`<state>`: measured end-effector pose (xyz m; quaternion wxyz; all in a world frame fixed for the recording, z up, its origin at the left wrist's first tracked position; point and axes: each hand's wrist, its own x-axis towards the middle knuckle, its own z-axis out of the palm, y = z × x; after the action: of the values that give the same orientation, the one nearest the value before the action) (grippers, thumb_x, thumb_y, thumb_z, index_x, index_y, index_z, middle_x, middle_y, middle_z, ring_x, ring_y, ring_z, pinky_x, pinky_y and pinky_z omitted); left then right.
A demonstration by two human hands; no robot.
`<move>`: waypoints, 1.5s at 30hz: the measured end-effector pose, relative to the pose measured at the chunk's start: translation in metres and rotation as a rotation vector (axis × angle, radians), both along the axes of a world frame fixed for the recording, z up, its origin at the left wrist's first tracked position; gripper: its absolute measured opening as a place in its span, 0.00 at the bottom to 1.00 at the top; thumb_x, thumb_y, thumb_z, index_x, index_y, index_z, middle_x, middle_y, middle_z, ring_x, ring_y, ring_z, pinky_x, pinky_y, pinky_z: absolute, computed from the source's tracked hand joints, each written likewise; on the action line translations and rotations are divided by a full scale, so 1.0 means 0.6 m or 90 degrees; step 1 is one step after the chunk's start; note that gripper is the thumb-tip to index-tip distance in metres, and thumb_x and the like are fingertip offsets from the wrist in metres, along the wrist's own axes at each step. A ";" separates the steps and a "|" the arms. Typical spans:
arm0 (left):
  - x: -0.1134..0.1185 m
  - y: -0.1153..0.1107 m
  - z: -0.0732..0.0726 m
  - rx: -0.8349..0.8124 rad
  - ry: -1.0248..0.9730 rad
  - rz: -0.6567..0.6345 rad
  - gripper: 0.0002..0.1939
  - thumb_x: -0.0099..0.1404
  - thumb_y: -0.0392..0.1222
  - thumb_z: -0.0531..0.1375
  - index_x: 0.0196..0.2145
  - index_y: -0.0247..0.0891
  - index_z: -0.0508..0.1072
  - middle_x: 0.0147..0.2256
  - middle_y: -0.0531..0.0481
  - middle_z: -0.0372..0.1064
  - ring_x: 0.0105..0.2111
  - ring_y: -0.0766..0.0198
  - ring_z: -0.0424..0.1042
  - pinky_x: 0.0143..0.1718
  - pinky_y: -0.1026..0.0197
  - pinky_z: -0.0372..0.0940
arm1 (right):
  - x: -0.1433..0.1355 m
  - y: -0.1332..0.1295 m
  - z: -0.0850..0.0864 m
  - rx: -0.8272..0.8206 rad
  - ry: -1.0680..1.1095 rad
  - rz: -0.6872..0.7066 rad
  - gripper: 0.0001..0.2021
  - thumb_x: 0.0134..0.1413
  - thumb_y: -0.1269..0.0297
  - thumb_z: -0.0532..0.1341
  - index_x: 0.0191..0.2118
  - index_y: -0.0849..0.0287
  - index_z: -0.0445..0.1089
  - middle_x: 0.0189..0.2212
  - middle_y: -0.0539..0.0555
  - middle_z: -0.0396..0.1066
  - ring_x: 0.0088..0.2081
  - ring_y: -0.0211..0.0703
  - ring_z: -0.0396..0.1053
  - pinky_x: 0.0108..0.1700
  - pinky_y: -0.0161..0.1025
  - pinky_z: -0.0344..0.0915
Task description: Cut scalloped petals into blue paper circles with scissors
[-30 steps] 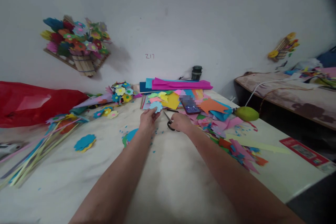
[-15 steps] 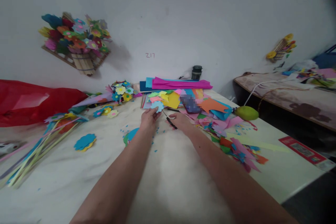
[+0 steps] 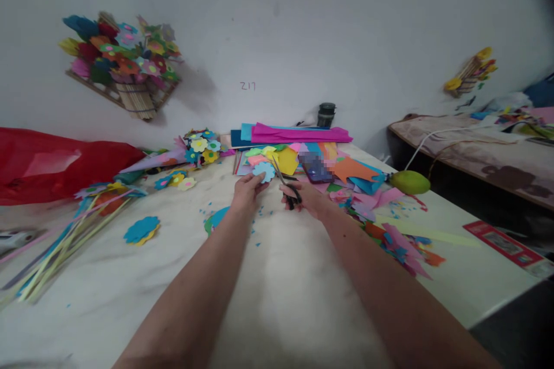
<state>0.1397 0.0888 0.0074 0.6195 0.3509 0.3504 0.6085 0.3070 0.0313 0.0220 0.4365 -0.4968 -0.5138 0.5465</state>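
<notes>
My left hand (image 3: pixel 248 191) pinches a light-blue paper flower (image 3: pixel 264 171) with a scalloped edge. Black-handled scissors (image 3: pixel 291 191) are in my right hand (image 3: pixel 305 196), their blades pointing up and slightly apart, just right of the flower. Blades and flower look separate, though I cannot be sure of a small contact. Beneath my left forearm lies a blue and green paper piece (image 3: pixel 217 220), partly hidden. Small blue clippings (image 3: pixel 258 244) are scattered around it. A stack of blue and yellow flower cut-outs (image 3: pixel 142 230) lies farther left on the table.
Coloured paper sheets (image 3: pixel 303 135), a phone (image 3: pixel 315 166) and a dark jar (image 3: pixel 326 115) stand or lie at the back. Paper scraps (image 3: pixel 402 245) and a yellow-green balloon-like object (image 3: pixel 410 182) are on the right. Paper strips (image 3: pixel 64 248) and a red bag (image 3: pixel 60 167) are on the left.
The scissors have turned more upright and their blades have parted. The flower has moved slightly right and up in my left hand. The view has shifted a little.
</notes>
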 end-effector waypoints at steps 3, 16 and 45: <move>0.000 0.001 -0.002 0.017 0.005 -0.004 0.15 0.44 0.38 0.76 0.29 0.32 0.77 0.30 0.47 0.77 0.30 0.64 0.77 0.39 0.60 0.72 | 0.005 0.000 -0.003 0.015 -0.010 0.032 0.08 0.63 0.62 0.63 0.36 0.61 0.70 0.26 0.52 0.76 0.21 0.34 0.71 0.14 0.27 0.52; 0.003 -0.003 0.002 0.013 -0.031 -0.026 0.09 0.49 0.33 0.72 0.28 0.33 0.77 0.29 0.47 0.78 0.28 0.64 0.77 0.40 0.58 0.75 | 0.011 0.008 -0.017 0.089 -0.086 0.090 0.17 0.55 0.49 0.68 0.32 0.60 0.69 0.27 0.52 0.75 0.22 0.33 0.71 0.15 0.27 0.54; 0.003 -0.001 0.000 0.004 -0.034 -0.010 0.11 0.46 0.32 0.72 0.26 0.35 0.74 0.29 0.49 0.77 0.32 0.63 0.78 0.47 0.55 0.74 | 0.005 0.009 -0.019 0.088 -0.058 0.078 0.15 0.53 0.52 0.66 0.31 0.59 0.68 0.20 0.47 0.69 0.17 0.31 0.66 0.13 0.27 0.51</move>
<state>0.1416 0.0881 0.0073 0.6324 0.3389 0.3292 0.6138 0.3099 0.0367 0.0104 0.4117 -0.4571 -0.5990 0.5127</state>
